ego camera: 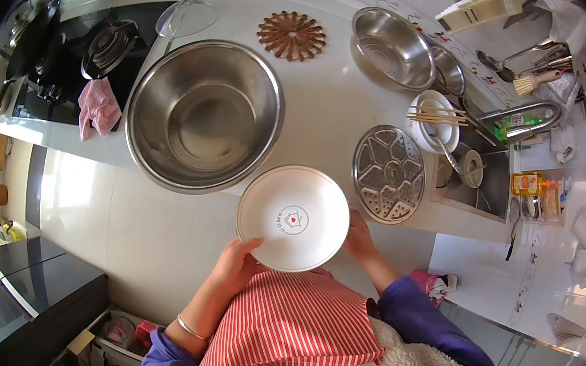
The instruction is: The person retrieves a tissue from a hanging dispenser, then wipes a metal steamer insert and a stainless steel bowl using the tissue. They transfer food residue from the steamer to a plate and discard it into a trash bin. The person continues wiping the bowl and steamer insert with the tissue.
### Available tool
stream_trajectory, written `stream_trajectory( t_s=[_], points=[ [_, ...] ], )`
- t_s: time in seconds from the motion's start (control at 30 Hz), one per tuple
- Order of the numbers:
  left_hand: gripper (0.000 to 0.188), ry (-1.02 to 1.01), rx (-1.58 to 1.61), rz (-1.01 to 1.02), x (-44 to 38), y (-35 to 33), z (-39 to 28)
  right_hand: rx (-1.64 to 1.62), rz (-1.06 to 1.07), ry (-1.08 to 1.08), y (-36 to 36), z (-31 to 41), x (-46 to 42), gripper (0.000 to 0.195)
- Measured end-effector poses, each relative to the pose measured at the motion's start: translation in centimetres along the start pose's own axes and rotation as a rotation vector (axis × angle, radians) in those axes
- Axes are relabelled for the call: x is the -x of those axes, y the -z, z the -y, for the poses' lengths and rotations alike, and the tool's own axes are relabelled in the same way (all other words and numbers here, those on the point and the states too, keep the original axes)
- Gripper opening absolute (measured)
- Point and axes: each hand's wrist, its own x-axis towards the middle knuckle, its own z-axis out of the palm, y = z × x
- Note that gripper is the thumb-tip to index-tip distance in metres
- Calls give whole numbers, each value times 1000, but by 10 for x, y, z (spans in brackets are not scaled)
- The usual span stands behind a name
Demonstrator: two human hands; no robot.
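Observation:
A white plate point(301, 248) with a small printed house and red heart is held level in front of the striped apron. My left hand point(237, 266) grips its lower left rim, thumb on top. At the right rim is my right hand point(357, 238), its fingers partly hidden behind the plate. Beyond the plate a large stainless steel basin point(208, 122) stands on the counter. To the right lies a perforated metal steamer rack point(389, 174), close to a white bowl point(428, 139) with wooden chopsticks point(435, 116) and a spoon point(446, 153).
A gas stove point(109, 46) with a pink cloth point(98, 105) is at the upper left. A brown wooden trivet point(291, 36) and steel bowls point(392, 50) line the back. The sink point(474, 182) and curved faucet point(532, 118) are at right. An open drawer point(109, 342) is at lower left.

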Motion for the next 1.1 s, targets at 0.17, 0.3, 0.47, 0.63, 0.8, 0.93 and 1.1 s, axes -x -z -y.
stream_trajectory(
  t_s=[0.17,0.3,0.47,0.63,0.8,0.93,1.1],
  points=[
    [33,-65,12,39,-44,-56,0,-146,-130,-273,26,-19,56,26],
    [30,-136,-51,52,-86,-91,-15,-336,3,-499,63,-28,95,30],
    [29,-279,0,-60,-146,-114,-34,-786,14,-815,148,-5,96,33],
    [27,-338,76,-248,-190,-131,-45,-1059,-211,-792,180,-17,90,29],
    [28,-383,161,-340,-224,-136,-45,-1272,-356,-866,194,-22,72,25],
    [32,-398,171,-357,-242,-135,-46,-1361,-397,-900,198,-30,61,20],
    [32,-489,62,-469,-252,-138,-36,-1533,-372,-913,199,-36,31,17]
  ],
)
